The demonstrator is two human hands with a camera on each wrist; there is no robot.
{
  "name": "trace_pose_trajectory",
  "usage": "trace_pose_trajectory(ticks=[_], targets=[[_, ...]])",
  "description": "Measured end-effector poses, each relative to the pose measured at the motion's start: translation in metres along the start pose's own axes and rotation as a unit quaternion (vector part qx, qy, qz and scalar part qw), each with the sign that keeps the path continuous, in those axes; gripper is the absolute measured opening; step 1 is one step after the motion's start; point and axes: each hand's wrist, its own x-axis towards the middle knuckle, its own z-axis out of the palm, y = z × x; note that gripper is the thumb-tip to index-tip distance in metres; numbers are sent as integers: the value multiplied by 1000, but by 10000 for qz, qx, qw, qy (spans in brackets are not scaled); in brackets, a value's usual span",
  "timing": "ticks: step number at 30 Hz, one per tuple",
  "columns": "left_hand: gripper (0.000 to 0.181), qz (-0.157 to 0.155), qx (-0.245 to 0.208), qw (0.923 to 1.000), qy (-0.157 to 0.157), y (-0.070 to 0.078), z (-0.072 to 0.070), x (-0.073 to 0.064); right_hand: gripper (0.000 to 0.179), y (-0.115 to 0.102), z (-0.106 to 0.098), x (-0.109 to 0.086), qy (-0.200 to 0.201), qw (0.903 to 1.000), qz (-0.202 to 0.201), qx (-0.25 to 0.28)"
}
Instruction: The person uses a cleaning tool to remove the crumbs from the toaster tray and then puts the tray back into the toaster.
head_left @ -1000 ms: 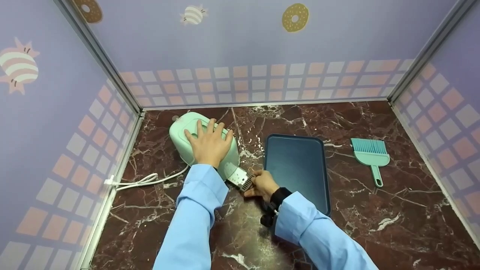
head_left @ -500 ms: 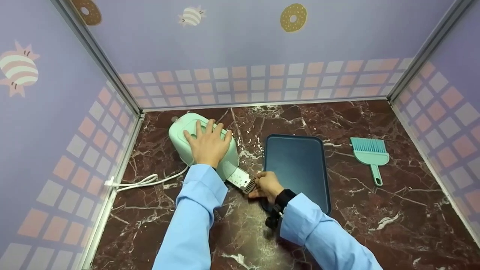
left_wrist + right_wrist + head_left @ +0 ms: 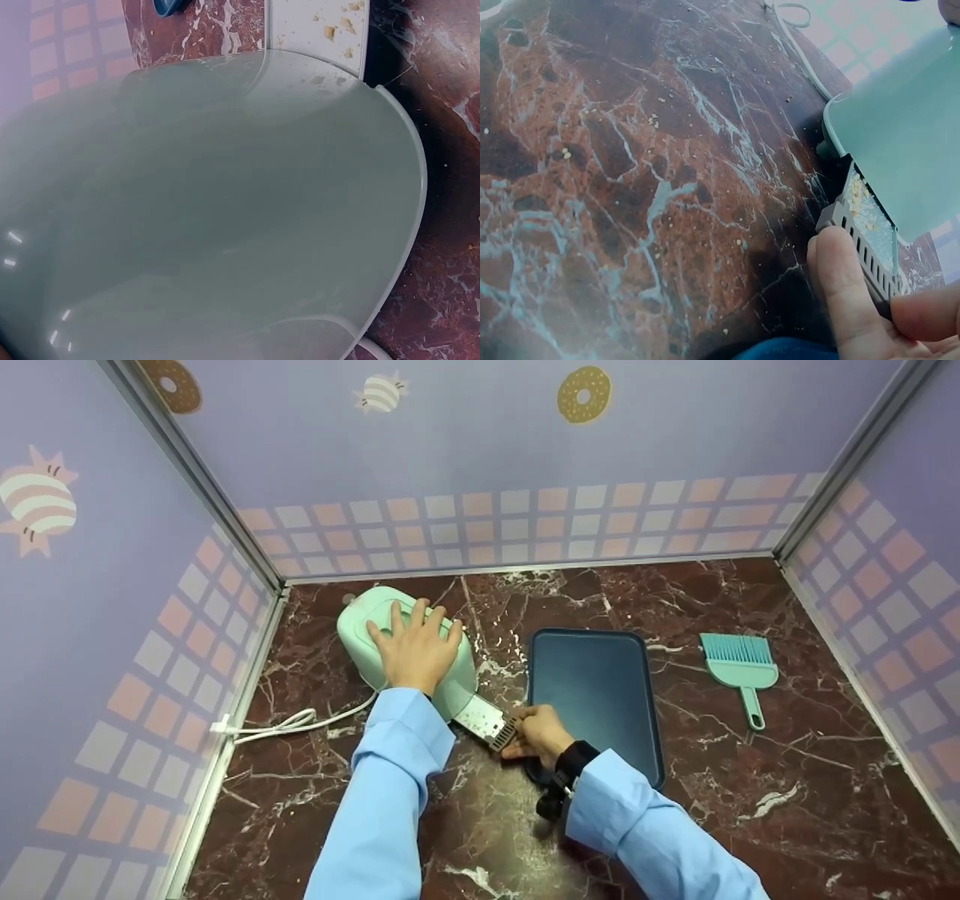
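Note:
A mint-green toaster (image 3: 456,682) stands at the left of the marble tabletop, its slots partly under the left hand (image 3: 418,652). That hand rests on top of it with the fingers spread. Out of the toaster's near right end sticks a metal crumb tray (image 3: 480,716) with yellowish crumbs on it. The right hand (image 3: 541,733) pinches the tray's dark slotted end between thumb and fingers. In the right wrist view, the fingers (image 3: 840,277) lie along that slotted end. The tray's inner part is hidden inside the toaster (image 3: 210,187).
A dark blue baking tray (image 3: 592,675) lies right of the toaster, its left edge beside the right hand. Farther right is a mint-green brush (image 3: 742,676). A white power cord (image 3: 292,726) trails left to the wall. Crumbs (image 3: 654,120) dot the tabletop.
The right hand has moved slightly right and away from the toaster, drawing the crumb tray farther out. The left hand stays on the toaster.

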Motion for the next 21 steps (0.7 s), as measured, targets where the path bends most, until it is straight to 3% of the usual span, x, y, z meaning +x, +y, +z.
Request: trace_pose_trajectory(ticks=[12,21], targets=[[63,64,-62,10000,-41,4,-1,1,49,-1,-9,-6,50,10000,15,19],[64,30,-1,10000,-68,-3,2,1,36,1,-17,-11,4,9999,-54,-137]])
